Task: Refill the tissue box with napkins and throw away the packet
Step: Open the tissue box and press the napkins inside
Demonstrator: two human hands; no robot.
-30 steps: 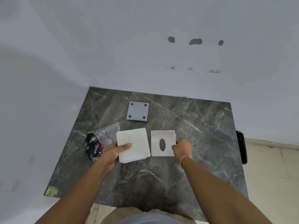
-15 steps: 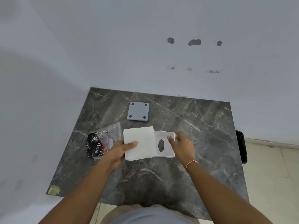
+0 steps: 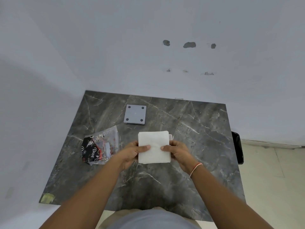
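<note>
A white stack of napkins [image 3: 154, 147] is held flat over the white tissue box [image 3: 170, 137], which it almost fully hides; only the box's far right corner shows. My left hand [image 3: 132, 152] grips the stack's left edge with the thumb on top. My right hand [image 3: 177, 152] grips its right edge the same way. The clear and black napkin packet [image 3: 99, 147] lies crumpled on the dark marble table [image 3: 198, 138], just left of my left hand.
The grey base plate of the tissue box [image 3: 135, 114], with four dark feet, lies bottom-up behind the napkins. A black bin [image 3: 237, 147] stands on the floor past the table's right edge. Walls close the table's far and left sides.
My left hand carried the napkin stack rightward over the tissue box. My right hand left the box's side and took hold of the stack's right edge.
</note>
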